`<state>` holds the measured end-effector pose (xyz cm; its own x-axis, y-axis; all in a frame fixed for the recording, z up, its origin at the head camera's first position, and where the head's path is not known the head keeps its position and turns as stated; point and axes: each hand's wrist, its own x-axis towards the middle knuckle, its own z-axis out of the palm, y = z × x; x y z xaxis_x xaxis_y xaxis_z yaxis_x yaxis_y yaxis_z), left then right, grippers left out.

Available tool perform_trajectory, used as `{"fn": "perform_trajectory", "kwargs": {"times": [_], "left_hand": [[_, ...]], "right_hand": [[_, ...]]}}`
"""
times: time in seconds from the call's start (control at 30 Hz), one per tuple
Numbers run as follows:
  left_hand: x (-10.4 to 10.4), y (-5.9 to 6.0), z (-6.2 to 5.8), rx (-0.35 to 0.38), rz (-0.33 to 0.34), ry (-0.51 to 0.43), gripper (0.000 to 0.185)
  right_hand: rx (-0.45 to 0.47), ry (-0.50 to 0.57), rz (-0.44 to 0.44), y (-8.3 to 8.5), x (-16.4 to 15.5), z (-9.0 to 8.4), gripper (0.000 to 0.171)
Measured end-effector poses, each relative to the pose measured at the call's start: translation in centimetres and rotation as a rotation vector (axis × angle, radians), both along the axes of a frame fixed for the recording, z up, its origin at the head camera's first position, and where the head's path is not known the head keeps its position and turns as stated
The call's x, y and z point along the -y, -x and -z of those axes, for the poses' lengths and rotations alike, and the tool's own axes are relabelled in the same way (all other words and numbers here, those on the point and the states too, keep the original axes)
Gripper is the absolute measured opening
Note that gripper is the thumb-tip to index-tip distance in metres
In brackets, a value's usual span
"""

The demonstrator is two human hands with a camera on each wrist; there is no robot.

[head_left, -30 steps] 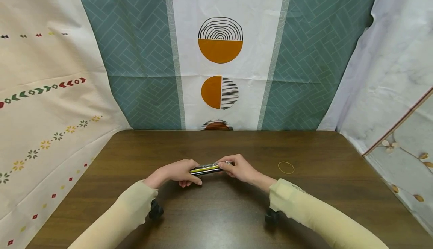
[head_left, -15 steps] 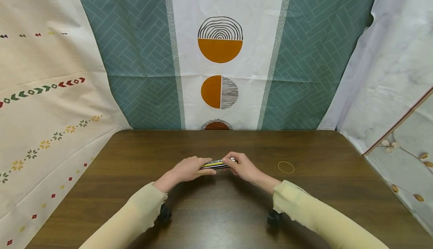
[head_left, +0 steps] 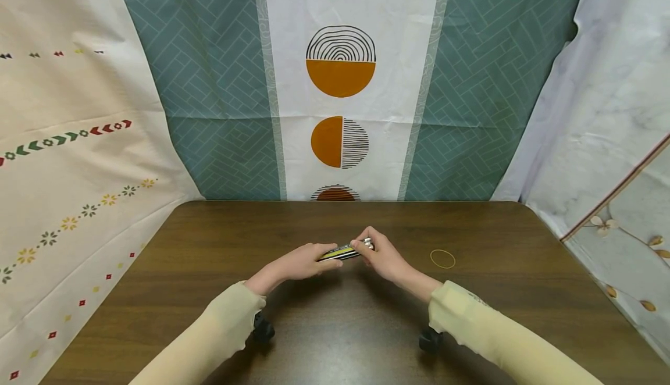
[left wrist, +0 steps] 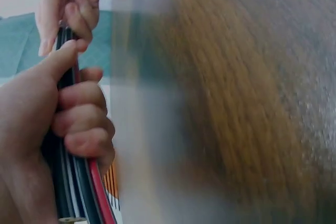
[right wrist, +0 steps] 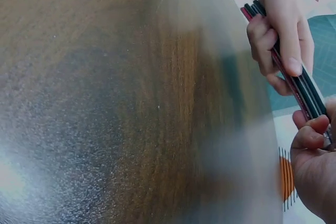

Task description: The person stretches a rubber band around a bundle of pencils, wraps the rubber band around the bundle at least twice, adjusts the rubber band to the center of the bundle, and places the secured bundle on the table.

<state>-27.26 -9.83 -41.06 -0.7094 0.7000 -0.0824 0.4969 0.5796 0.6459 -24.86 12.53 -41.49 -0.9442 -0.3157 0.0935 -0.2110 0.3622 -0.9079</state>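
In the head view, a bundle of slim pencils (head_left: pixel 342 252) is held just above the table, black, yellow and silvery with pale ends at the right. My left hand (head_left: pixel 300 261) grips its left part, thumb along the near side. At the right end, my right hand (head_left: pixel 384 258) pinches the bundle between thumb and fingers. Seen from the left wrist, the pencils (left wrist: pixel 79 182) show black, red and grey sides, and the left fingers curl round them. From the right wrist, the pencils (right wrist: pixel 311 95) slant between both hands. The fingers hide much of the bundle.
A thin yellow rubber band (head_left: pixel 442 259) lies on the brown wooden table (head_left: pixel 335 327), right of the hands. A patterned cloth (head_left: pixel 340 141) hangs behind the far edge. Cloths also hang at the left (head_left: pixel 78 141) and right (head_left: pixel 602 141).
Both hands have shifted right and slightly away with the pencils, the right end tilting higher. The left hand has slid closer to the right hand. The rubber band has not moved.
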Motion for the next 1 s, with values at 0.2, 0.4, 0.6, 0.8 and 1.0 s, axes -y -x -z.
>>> {"fn": "perform_trajectory", "kwargs": {"times": [0.2,0.4,0.6,0.8,1.0], "left_hand": [[-1.0,-0.1,0.0,-0.165,-0.070,0.034,0.034],[-1.5,-0.3,0.1,-0.250,-0.080,0.104,0.031],[-1.7,-0.5,0.3,-0.257,-0.060,0.116,0.029],[-2.0,-0.9,0.0,-0.240,-0.062,0.134,0.033],[-2.5,-1.1,-0.3,-0.244,-0.120,0.135,0.049]], "right_hand": [[-0.025,0.065,0.115,-0.2,0.1,0.3,0.023],[-0.029,0.108,0.197,-0.7,0.4,1.3,0.031],[-0.041,0.090,0.197,-1.1,0.5,1.7,0.035],[-0.029,0.076,0.153,-1.5,0.1,1.3,0.042],[-0.050,0.136,0.164,-1.7,-0.3,0.8,0.060]]}}
